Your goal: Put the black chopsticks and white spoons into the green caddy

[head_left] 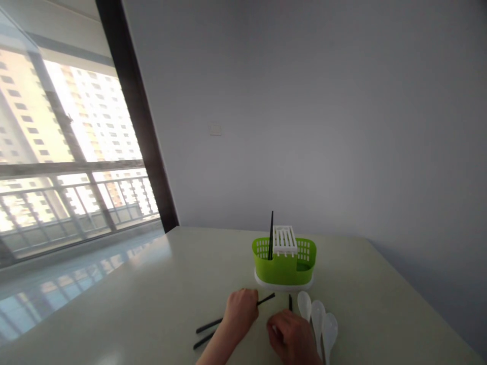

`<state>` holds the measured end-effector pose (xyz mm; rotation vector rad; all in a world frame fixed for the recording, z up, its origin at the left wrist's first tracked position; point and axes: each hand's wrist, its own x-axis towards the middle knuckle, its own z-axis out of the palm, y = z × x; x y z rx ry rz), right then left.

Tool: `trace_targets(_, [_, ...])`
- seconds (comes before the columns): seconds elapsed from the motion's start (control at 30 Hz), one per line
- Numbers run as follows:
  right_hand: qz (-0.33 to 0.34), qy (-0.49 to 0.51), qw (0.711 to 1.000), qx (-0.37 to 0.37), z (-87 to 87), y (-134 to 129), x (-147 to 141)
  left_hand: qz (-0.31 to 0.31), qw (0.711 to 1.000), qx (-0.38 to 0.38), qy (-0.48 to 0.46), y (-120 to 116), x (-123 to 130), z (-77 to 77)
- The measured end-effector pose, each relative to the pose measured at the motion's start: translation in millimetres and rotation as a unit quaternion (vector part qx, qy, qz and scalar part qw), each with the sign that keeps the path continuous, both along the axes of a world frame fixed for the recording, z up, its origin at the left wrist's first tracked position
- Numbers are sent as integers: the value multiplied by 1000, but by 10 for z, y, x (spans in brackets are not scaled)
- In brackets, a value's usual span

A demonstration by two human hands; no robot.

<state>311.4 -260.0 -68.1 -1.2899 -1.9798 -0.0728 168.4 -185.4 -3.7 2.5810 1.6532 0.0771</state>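
My left hand (242, 306) is closed around black chopsticks (266, 299), whose ends stick out on its right side. Dark chopstick ends (208, 326) also show to the left of that wrist, low over the table. My right hand (292, 334) is beside it with fingers curled; what they hold, if anything, is hidden. A black chopstick end (290, 302) pokes out just beyond the right hand's knuckles. Three white spoons (318, 310) lie side by side against the right of this hand, bowls pointing away from me.
Beyond my hands stands a green basket (283, 271) on a white base, with a white slatted rack (285, 240) across its middle. Black chopsticks (271, 233) stand upright in its left compartment. The pale table (160, 304) reaches the grey wall; a large window (76, 137) is at left.
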Motion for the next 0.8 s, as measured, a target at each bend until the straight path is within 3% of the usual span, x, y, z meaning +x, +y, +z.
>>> trace_targets(0.1, [2, 11, 999, -40, -37, 16, 17, -44, 988, 21, -145, -103, -75, 250])
trace_targets(0.23, [22, 36, 996, -79, -79, 16, 6, -91, 919, -39, -381, -271, -62, 452])
trace_targets(0.4, [51, 71, 990, -110, -31, 19, -32, -82, 841, -125, -520, -353, -8, 422])
trace_targets(0.53, [54, 75, 991, -99, 16, 28, -45, -75, 801, -162, -572, -317, -23, 375])
trace_targets(0.67, [56, 53, 994, -83, 7, 31, -42, -80, 793, -192, -573, -298, -67, 377])
trace_targets(0.8, [85, 53, 991, -89, -27, 45, -44, -100, 836, -191, -504, -347, -101, 391])
